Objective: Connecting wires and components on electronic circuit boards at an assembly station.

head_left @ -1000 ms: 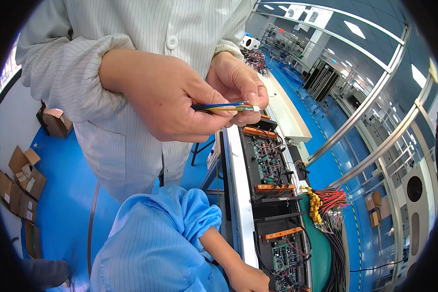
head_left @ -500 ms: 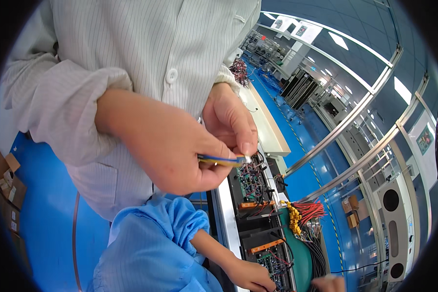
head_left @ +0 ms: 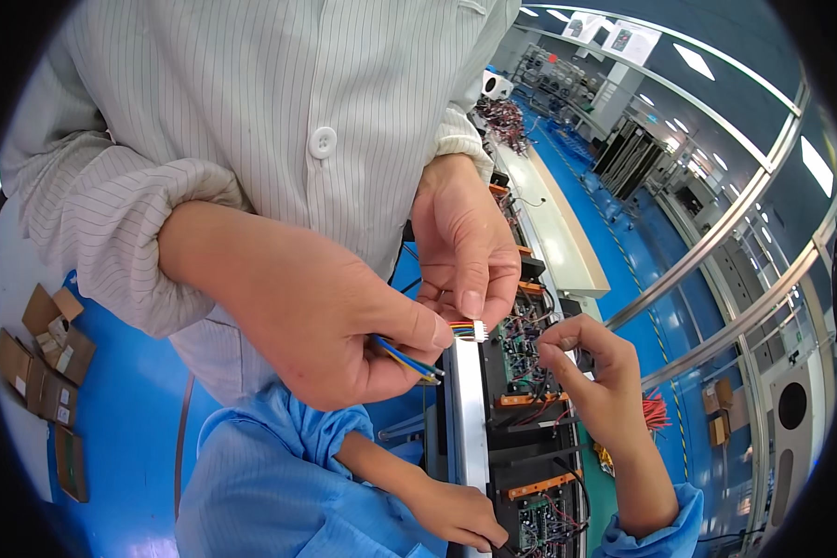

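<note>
My left hand (head_left: 451, 513), in a blue sleeve, is closed at the near side of a black chassis holding a green circuit board (head_left: 539, 526); its fingertips hide what they grip. My right hand (head_left: 604, 386) is raised over the row of boards, thumb and forefinger bent together in a pinch; anything between them is too small to make out. Just left of it, a co-worker in a striped white coat (head_left: 298, 84) holds a white plug connector (head_left: 480, 331) with coloured wires. Blue and yellow wire ends (head_left: 407, 360) stick out of the co-worker's other hand (head_left: 316, 307).
Black chassis with wired boards and orange strips (head_left: 541, 486) line up along a silver rail (head_left: 471, 409). Red wires (head_left: 656, 410) lie beyond my right hand. A metal frame post (head_left: 693, 270) rises at the right. Cardboard boxes (head_left: 42, 372) sit on the blue floor at far left.
My right hand has come up from the lower edge to beside the connector. My left hand stays at the chassis. The co-worker's hands now show the connector's pins and wires plainly. The view has shifted.
</note>
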`<move>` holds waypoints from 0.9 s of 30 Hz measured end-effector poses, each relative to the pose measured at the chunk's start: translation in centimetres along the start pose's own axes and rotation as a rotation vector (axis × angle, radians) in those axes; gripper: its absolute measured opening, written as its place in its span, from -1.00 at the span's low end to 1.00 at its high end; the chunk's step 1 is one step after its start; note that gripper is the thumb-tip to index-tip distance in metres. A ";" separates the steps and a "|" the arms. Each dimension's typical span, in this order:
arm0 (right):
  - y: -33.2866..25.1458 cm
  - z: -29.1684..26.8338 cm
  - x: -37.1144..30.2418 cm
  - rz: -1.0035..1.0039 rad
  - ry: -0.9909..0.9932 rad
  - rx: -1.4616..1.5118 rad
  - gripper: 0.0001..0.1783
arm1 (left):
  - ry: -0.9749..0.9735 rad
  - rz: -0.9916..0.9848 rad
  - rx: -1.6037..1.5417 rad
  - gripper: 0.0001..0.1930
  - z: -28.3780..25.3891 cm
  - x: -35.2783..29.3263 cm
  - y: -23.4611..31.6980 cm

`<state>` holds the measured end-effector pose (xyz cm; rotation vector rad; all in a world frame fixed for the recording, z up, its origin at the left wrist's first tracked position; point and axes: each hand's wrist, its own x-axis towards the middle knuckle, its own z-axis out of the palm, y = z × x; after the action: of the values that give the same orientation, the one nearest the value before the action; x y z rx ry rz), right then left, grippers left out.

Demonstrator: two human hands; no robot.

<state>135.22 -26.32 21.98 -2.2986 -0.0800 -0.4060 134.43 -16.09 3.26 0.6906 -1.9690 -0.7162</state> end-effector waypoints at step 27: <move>-2.5 -0.4 3.2 -0.074 -0.163 -0.038 -0.67 | -0.531 0.027 1.283 -0.96 -14.6 -2.6 12.7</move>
<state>137.63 -25.10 25.03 -2.3684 -0.2406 -0.2590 146.07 -8.71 17.13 1.2664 -2.8367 0.5872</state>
